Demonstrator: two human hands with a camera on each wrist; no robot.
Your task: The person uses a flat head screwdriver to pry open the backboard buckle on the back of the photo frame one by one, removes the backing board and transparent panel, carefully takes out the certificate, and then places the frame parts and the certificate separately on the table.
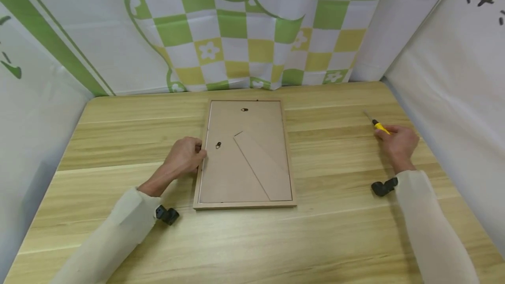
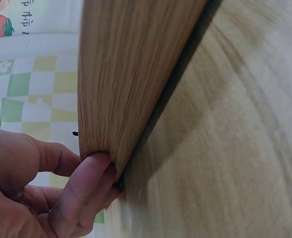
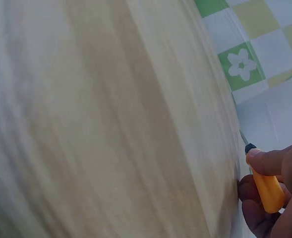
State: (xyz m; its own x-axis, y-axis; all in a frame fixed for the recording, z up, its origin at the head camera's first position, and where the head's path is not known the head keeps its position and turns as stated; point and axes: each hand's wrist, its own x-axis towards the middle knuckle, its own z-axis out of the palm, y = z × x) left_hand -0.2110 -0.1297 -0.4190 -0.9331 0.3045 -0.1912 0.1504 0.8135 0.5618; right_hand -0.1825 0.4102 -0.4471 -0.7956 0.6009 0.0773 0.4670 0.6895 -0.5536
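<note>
Green, yellow and white checks with flowers pattern the curtain [image 1: 229, 34] behind the table [image 1: 335, 236]. On that table, left of its middle, lies a picture frame [image 1: 245, 154], back up: a thin light-wood border round a plain tan board, with two small dark hooks [image 1: 244, 109] and a slanting stand flap [image 1: 262, 165]. Its top end sits near the table's far edge; both side edges are well apart from it. The left hand [image 1: 184, 157] pinches the frame's left side, thumb and fingers at the wood. Far to the right, with a broad stretch of tabletop between, the right hand [image 1: 400, 141] grips a screwdriver [image 1: 376, 123] by its yellow handle, near the table's right edge, the thin shaft pointing toward the far edge. Streaked pale wood grain runs across the tabletop, and white cloth walls [image 1: 453, 56] flank it.
</note>
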